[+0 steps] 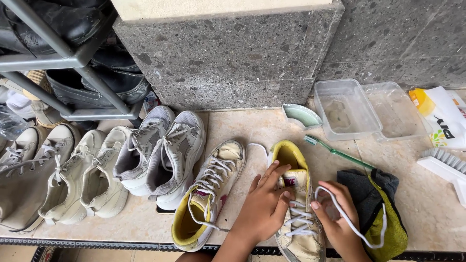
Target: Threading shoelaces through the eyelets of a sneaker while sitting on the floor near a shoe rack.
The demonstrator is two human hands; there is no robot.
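Left hand: the left hand (266, 201) lies flat on the tongue of the shoe (297, 204). Its fingers are spread. It presses down and grips nothing.
Right hand: the right hand (338, 213) pinches the white lace (357, 228) between thumb and fingers.
Shoe: it sits right under both hands, toe toward the person. It is cream with a yellow inside.
Lace: it goes from the holes just left of the right hand, loops up over that hand, then hangs down to its right.
Other shoe: its twin (208, 196) lies just left of the left hand, laced up.
Cloth: a grey and green cloth (378, 208) lies right beside the right hand.
Toothbrush: a green toothbrush (337, 153) lies a bit above the right hand, near a clear tub (347, 111).
What could go wrong: I think the lace could slip out of the pinch, or pull out of a hole if tugged too hard. The hanging end could catch on the cloth. The shoe could slide if the left hand lifts.
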